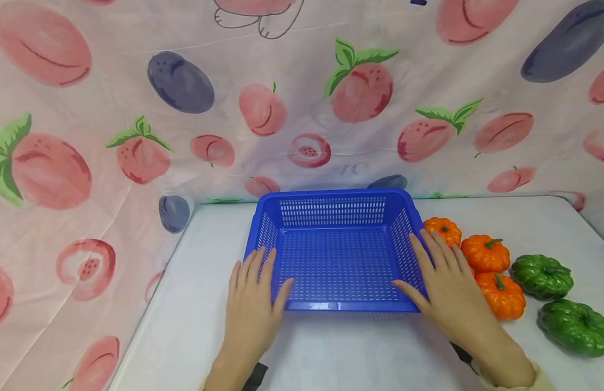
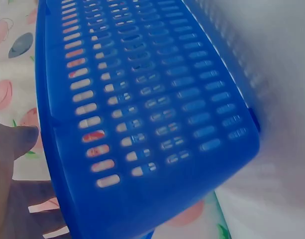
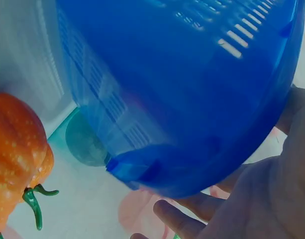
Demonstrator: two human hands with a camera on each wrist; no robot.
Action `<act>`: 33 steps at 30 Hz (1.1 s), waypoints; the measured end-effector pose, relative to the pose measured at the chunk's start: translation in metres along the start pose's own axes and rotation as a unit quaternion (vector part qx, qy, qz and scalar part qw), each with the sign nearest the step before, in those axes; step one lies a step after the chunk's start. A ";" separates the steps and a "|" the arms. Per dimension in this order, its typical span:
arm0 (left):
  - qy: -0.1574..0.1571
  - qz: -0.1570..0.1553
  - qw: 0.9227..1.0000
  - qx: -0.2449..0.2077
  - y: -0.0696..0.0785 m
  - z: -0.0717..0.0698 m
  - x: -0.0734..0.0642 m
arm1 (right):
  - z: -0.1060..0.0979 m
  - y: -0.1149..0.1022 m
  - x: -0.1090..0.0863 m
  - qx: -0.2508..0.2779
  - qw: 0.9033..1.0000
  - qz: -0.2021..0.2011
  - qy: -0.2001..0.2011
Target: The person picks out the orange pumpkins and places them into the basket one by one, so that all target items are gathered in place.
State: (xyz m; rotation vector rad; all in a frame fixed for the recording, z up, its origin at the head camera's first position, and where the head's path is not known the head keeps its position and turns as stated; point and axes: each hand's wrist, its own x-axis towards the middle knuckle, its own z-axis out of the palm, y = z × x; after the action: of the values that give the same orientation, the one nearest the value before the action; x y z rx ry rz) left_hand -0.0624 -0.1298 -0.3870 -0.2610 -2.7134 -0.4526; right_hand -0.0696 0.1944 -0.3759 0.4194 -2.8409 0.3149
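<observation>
A blue plastic basket (image 1: pixel 333 307) with slotted walls stands on the white table, with nothing inside. At its front left corner, my left hand (image 1: pixel 253 307) lies along the rim with straight, slightly spread fingers. My right hand (image 1: pixel 451 293) lies the same way at the front right corner, thumb toward the inside. In the left wrist view, the thumb and fingers show beside the rim of the basket (image 2: pixel 157 191). From the right wrist, the fingers (image 3: pixel 177 219) show extended past the rounded corner of the basket (image 3: pixel 167 99).
Several small orange pumpkins (image 1: pixel 502 296) sit close to the right hand, one partly behind its fingers. Two green pumpkins (image 1: pixel 542 277) lie farther right on the table (image 1: pixel 341 353). A fruit-printed cloth (image 1: pixel 302 108) hangs behind and at the left.
</observation>
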 end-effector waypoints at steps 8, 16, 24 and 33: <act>0.033 -0.002 0.999 -0.013 -0.008 -0.001 0.000 | -0.004 0.010 0.001 0.010 1.000 0.007 -0.004; 0.042 -0.030 0.998 -0.024 -0.018 -0.001 -0.002 | -0.006 0.018 0.002 0.024 1.000 -0.007 -0.003; 0.053 -0.042 0.997 -0.037 -0.027 -0.002 -0.003 | -0.009 0.026 0.003 0.029 1.000 -0.007 -0.007; 0.044 -0.073 0.995 -0.051 -0.035 -0.006 -0.001 | -0.009 0.037 0.002 0.037 0.999 -0.011 -0.016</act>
State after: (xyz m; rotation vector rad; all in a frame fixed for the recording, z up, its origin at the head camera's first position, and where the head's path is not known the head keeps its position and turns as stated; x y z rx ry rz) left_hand -0.0678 -0.1650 -0.3916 -0.0676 -2.6378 -0.6299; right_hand -0.0813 0.2308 -0.3735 0.4748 -2.8613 0.4130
